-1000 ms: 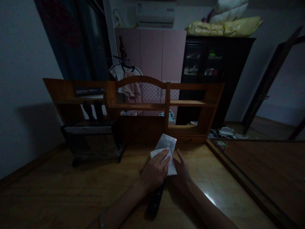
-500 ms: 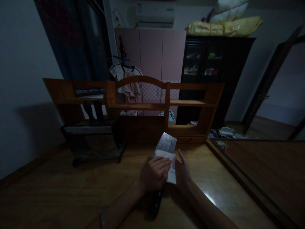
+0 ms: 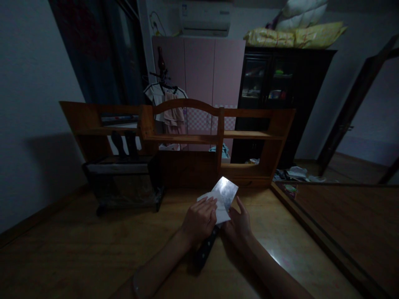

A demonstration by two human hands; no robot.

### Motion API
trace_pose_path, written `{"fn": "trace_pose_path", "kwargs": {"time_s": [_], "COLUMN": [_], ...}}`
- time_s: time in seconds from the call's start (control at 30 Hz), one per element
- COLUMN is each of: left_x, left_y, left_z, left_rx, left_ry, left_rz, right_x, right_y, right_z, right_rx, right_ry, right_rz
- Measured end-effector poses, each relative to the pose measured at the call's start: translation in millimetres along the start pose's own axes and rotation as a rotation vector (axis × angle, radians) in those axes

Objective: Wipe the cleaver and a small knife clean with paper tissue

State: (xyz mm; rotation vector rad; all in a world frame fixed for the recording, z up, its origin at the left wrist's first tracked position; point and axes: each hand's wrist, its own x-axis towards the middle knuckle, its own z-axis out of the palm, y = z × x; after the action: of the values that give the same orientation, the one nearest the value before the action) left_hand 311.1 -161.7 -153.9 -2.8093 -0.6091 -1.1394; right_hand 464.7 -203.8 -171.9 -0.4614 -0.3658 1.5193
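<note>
A cleaver (image 3: pixel 226 189) with a broad shiny blade and a black riveted handle is tilted over the wooden tabletop, its handle pointing towards me. A white paper tissue (image 3: pixel 221 214) lies across part of the blade. My left hand (image 3: pixel 199 220) is closed on the tissue, its fingers pressed together against the blade. On the other side, my right hand (image 3: pixel 240 226) supports the cleaver near the lower end of the blade, thumb raised along the edge. Its other fingers are partly hidden beneath the blade and tissue.
A dark knife block (image 3: pixel 124 182) with black handles standing up from it is at the left on the tabletop (image 3: pixel 102 249). Behind it runs a low wooden shelf unit (image 3: pixel 190 138). A raised wooden rim (image 3: pixel 307 224) borders the right side. The room is dim.
The cleaver has turned, its blade tip swinging right and its handle shifting slightly up. My left hand and the tissue have slid left, baring more blade. My right fingers have moved in under the cleaver.
</note>
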Motion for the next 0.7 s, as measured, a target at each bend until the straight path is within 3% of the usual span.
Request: {"fn": "trace_pose_path", "kwargs": {"time_s": [0.17,0.27,0.4,0.6,0.7], "left_x": [-0.2,-0.9,-1.2,-2.1,-3.8], "left_y": [3.9,6.4,8.2,8.2,5.6], "left_z": [0.5,0.6,-0.4,-1.1,-0.6], "left_rx": [-0.157,-0.262,-0.309,-0.309,-0.334], "left_ry": [-0.194,-0.233,-0.184,-0.062,-0.001], "left_rz": [0.131,0.150,0.144,0.157,0.091], "right_x": [6.0,4.9,0.5,-2.1,-2.5], "right_y": [0.9,-0.3,-2.2,-1.1,-0.9], "right_z": [-17.1,-18.8,-10.9,-2.3,0.6], "right_rx": [-0.081,-0.124,-0.149,-0.096,-0.049], "right_ry": [0.196,0.187,0.118,0.057,-0.020], "right_rz": [-0.179,-0.102,0.089,0.106,0.110]}}
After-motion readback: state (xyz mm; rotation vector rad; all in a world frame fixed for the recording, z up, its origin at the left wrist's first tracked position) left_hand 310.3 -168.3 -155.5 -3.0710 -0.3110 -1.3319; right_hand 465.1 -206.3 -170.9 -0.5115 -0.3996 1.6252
